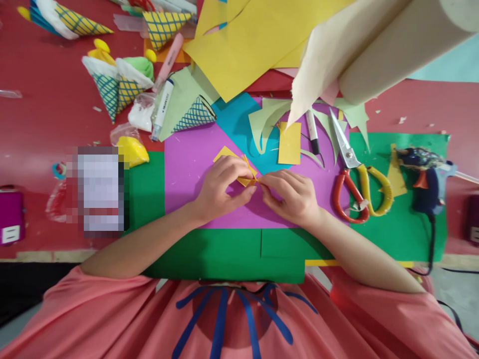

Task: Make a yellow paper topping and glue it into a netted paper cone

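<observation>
My left hand (228,187) and my right hand (294,194) meet over a purple paper sheet (185,174). Between the fingertips of both is a small strip of yellow paper (255,178), pinched at its end by each hand. A wider yellow paper piece (224,152) shows behind the left fingers; whether it is joined to the strip, I cannot tell. Both sets of fingers are closed. Just beyond the right hand lies a yellow paper rectangle (290,143), close to a blue sheet (235,119). A cross-hatched paper cone (196,114) rests farther off on the left.
Scissors (350,164) with red and yellow handles lie open right of my right hand. Beyond them is a glue gun (430,184) on green paper (224,254). Finished paper cones (107,85), markers (162,109) and a large paper roll (396,55) stand around the far side.
</observation>
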`<move>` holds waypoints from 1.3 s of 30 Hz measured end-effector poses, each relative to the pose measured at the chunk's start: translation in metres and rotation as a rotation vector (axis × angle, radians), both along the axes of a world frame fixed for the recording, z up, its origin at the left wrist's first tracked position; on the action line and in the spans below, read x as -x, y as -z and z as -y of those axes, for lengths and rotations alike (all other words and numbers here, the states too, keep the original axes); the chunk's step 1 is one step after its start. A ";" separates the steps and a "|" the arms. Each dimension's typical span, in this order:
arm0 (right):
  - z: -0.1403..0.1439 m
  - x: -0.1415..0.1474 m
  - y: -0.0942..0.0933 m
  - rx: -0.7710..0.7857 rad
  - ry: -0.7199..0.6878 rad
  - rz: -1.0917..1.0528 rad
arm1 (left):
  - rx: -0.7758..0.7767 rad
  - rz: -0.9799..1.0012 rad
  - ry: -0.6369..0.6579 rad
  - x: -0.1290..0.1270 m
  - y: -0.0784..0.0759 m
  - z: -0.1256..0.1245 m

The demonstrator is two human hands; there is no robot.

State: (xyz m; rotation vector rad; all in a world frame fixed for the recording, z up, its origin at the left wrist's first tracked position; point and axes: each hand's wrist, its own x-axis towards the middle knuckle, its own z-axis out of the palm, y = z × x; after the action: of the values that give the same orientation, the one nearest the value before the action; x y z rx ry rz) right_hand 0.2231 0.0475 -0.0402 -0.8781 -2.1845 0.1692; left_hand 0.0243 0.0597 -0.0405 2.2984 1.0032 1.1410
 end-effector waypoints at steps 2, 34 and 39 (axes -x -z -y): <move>0.000 0.000 0.000 -0.003 -0.009 -0.005 | 0.014 0.004 0.011 0.000 -0.001 0.000; -0.001 -0.002 0.001 0.012 -0.092 -0.045 | -0.056 -0.072 0.010 0.000 -0.002 0.002; -0.001 -0.002 0.001 0.004 -0.087 -0.032 | -0.050 -0.063 0.022 -0.001 -0.001 0.002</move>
State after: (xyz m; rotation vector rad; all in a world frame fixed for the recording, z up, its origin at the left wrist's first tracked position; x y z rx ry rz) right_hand 0.2251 0.0485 -0.0414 -0.7785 -2.1946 0.2284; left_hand 0.0248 0.0581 -0.0392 2.3925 0.9795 1.1037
